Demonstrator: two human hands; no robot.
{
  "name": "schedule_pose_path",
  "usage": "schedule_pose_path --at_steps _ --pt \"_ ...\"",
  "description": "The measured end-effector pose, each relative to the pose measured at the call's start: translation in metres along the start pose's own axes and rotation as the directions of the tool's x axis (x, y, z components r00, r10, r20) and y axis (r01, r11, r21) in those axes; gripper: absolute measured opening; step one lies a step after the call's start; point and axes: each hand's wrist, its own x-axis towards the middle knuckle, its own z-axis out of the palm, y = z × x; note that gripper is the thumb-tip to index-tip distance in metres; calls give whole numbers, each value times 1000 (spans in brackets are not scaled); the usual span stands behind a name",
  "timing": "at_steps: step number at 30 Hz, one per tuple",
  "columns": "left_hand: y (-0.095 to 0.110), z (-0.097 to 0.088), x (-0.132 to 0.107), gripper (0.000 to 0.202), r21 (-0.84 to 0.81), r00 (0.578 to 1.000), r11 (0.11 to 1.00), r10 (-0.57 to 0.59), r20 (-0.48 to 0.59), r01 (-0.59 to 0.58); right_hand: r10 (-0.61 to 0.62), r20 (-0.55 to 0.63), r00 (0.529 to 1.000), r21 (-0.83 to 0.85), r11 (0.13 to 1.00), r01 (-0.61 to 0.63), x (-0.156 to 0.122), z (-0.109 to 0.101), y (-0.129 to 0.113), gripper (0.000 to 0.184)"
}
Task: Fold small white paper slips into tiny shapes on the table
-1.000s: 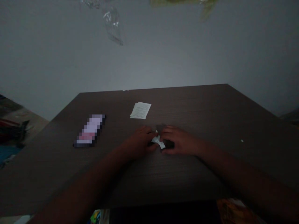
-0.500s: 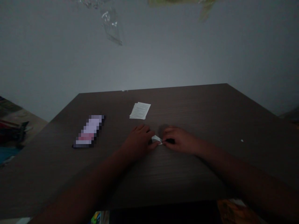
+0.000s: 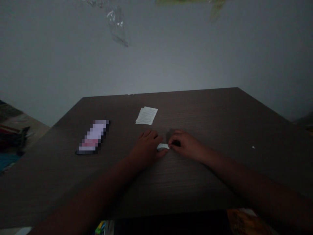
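A small white piece of paper (image 3: 162,146) with faint print lies low over the tabletop between my two hands. My left hand (image 3: 148,147) rests on its left part, thumb along the near side and fingers at the far side, hiding that end. The thumb and forefinger of my right hand (image 3: 182,143) pinch the paper's right end. Beyond my left hand sits a short stack of printed paper sheets (image 3: 146,116), touched by neither hand.
A phone (image 3: 94,137) with a blurred-out screen lies on the dark wooden table (image 3: 207,111) at the left. A tiny white scrap (image 3: 253,147) is at the right. Behind the table stands a pale wall (image 3: 176,58) with a clear plastic bag (image 3: 117,27) on it.
The paper between my hands has shifted from a slanted, peaked shape to a flatter strip. My right hand's pinch has moved slightly up and left. The stack and phone stay put.
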Motion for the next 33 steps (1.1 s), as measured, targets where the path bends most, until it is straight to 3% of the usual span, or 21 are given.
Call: schedule_pose_path --at_steps 8,16,28,33 --pt "-14 12 6 13 -162 992 980 123 41 -115 79 -73 994 -19 997 -80 4 10 -5 14" --pt "-25 18 7 12 -217 977 958 204 56 -187 64 -100 993 -65 995 -70 4 11 -5 15" --pt "-17 10 2 37 -173 980 971 181 84 -164 50 -106 993 -224 972 -73 6 2 9 19" --pt "-19 11 3 41 -192 977 966 194 88 -175 50 -141 989 -205 976 -78 5 0 16 23"
